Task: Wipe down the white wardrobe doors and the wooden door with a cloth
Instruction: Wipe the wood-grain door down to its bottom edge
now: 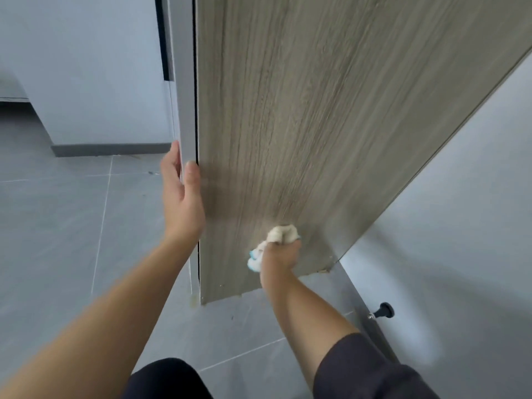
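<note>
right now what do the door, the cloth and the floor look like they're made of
Door: matte grey-brown wood grain, streaky lines; possibly laminate, not solid wood. Cloth: soft off-white fabric with a blue edge, bunched into folds. Floor: matte grey tile, with pale grout lines.

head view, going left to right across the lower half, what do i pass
skirting board → left hand gripping the edge of the wooden door → cloth bunched in the right hand, pressed on the door face → doorstop
</note>
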Action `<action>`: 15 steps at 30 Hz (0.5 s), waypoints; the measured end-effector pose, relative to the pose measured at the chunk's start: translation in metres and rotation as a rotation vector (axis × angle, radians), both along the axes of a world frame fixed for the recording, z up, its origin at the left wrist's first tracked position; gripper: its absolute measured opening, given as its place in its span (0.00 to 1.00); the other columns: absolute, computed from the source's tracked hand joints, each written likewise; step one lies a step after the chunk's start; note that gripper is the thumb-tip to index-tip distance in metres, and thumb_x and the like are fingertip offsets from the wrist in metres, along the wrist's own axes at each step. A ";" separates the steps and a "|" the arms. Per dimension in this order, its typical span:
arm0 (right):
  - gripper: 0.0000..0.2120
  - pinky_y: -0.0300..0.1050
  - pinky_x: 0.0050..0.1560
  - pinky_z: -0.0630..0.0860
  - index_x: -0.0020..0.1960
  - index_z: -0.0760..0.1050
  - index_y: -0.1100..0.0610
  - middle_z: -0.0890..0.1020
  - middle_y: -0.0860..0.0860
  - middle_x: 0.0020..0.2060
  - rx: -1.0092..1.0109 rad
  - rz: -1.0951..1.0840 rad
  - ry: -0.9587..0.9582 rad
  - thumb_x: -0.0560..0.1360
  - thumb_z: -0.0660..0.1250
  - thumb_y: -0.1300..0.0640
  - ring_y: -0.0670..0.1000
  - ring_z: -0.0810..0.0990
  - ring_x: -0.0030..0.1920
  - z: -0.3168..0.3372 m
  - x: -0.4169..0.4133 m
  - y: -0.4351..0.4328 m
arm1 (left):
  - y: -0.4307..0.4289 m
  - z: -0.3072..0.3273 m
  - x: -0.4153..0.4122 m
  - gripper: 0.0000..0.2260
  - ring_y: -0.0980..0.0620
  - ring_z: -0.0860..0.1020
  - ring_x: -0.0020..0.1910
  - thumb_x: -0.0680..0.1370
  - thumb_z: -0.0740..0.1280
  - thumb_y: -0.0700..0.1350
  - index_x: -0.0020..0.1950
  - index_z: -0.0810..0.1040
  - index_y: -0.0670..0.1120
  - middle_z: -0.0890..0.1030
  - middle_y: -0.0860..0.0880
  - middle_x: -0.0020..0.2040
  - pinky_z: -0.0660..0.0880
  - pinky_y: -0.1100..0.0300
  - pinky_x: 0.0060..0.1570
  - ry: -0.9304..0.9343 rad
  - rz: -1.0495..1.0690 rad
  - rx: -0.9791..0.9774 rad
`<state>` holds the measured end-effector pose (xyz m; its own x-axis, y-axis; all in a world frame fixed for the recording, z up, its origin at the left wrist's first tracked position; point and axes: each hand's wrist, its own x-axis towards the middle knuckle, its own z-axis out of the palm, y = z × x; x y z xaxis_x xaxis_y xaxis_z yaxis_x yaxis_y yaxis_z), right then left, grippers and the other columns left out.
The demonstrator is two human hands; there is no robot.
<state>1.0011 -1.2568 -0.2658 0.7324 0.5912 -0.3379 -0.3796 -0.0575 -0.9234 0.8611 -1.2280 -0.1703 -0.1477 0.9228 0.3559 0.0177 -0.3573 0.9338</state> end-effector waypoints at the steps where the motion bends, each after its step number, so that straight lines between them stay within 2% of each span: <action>1: 0.14 0.35 0.24 0.64 0.35 0.65 0.53 0.65 0.49 0.24 0.023 0.008 -0.013 0.76 0.51 0.67 0.46 0.61 0.18 0.003 -0.018 -0.003 | 0.002 -0.001 -0.005 0.25 0.48 0.65 0.73 0.82 0.53 0.56 0.75 0.61 0.43 0.66 0.45 0.73 0.63 0.50 0.70 0.016 -0.018 -0.005; 4: 0.17 0.34 0.24 0.59 0.34 0.65 0.52 0.66 0.45 0.23 0.066 0.060 0.037 0.72 0.48 0.70 0.46 0.60 0.19 0.010 -0.063 -0.009 | 0.008 -0.003 -0.019 0.30 0.46 0.66 0.73 0.79 0.56 0.61 0.74 0.61 0.43 0.67 0.44 0.73 0.64 0.43 0.71 0.060 -0.084 -0.028; 7: 0.14 0.39 0.29 0.57 0.35 0.62 0.53 0.63 0.44 0.22 0.009 0.118 0.060 0.64 0.42 0.66 0.47 0.58 0.20 0.015 -0.091 -0.012 | 0.007 0.001 -0.026 0.32 0.51 0.65 0.74 0.78 0.58 0.62 0.75 0.60 0.43 0.66 0.45 0.74 0.62 0.45 0.73 0.059 -0.145 -0.034; 11: 0.11 0.36 0.32 0.60 0.36 0.61 0.53 0.62 0.47 0.26 -0.071 0.154 -0.039 0.58 0.44 0.63 0.48 0.57 0.24 0.013 -0.101 -0.011 | 0.004 0.004 -0.025 0.32 0.55 0.63 0.75 0.78 0.58 0.60 0.77 0.59 0.45 0.65 0.49 0.75 0.60 0.49 0.74 0.061 -0.160 -0.056; 13: 0.09 0.37 0.38 0.60 0.35 0.59 0.53 0.63 0.49 0.30 -0.110 0.243 -0.035 0.59 0.48 0.65 0.49 0.60 0.28 0.013 -0.100 -0.008 | 0.004 0.005 -0.025 0.32 0.57 0.63 0.74 0.77 0.58 0.62 0.77 0.59 0.46 0.65 0.51 0.75 0.60 0.49 0.74 0.049 -0.151 -0.060; 14: 0.09 0.39 0.41 0.56 0.33 0.58 0.52 0.61 0.49 0.30 -0.147 0.303 -0.031 0.61 0.48 0.66 0.49 0.59 0.29 0.011 -0.097 -0.005 | 0.002 0.005 -0.024 0.32 0.57 0.63 0.74 0.78 0.58 0.61 0.77 0.59 0.46 0.65 0.51 0.76 0.60 0.49 0.74 0.044 -0.140 -0.062; 15: 0.11 0.43 0.41 0.53 0.30 0.55 0.52 0.57 0.48 0.29 -0.204 0.345 -0.115 0.62 0.46 0.68 0.49 0.56 0.30 0.013 -0.093 -0.007 | 0.001 0.003 -0.022 0.31 0.57 0.62 0.75 0.78 0.58 0.60 0.77 0.59 0.46 0.64 0.51 0.76 0.60 0.49 0.75 0.029 -0.136 -0.053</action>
